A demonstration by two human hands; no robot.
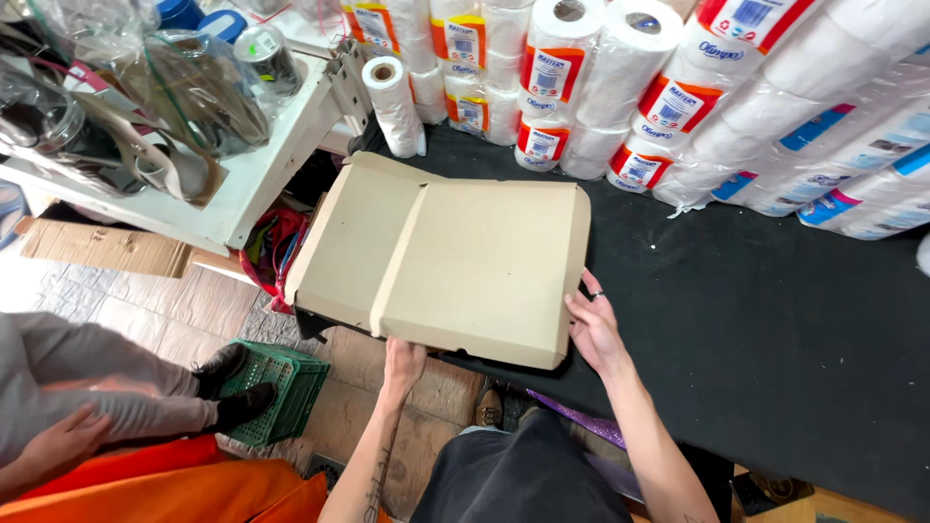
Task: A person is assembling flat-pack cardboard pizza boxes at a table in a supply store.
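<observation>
One flat cardboard box point(446, 257); one loose paper roll point(395, 105); one green crate point(276, 387); two shoes point(232, 383); several wrapped roll packs point(601, 87), count unclear.

Bare forearms, tattooed left forearm point(376, 481), ring on right hand point(594, 329), dark top

a black table point(775, 329) carries a flat cardboard box point(455, 257), which overhangs its near-left edge. behind the box, a loose paper roll point(395, 105); behind and right of the box, wrapped roll packs point(620, 87).
</observation>
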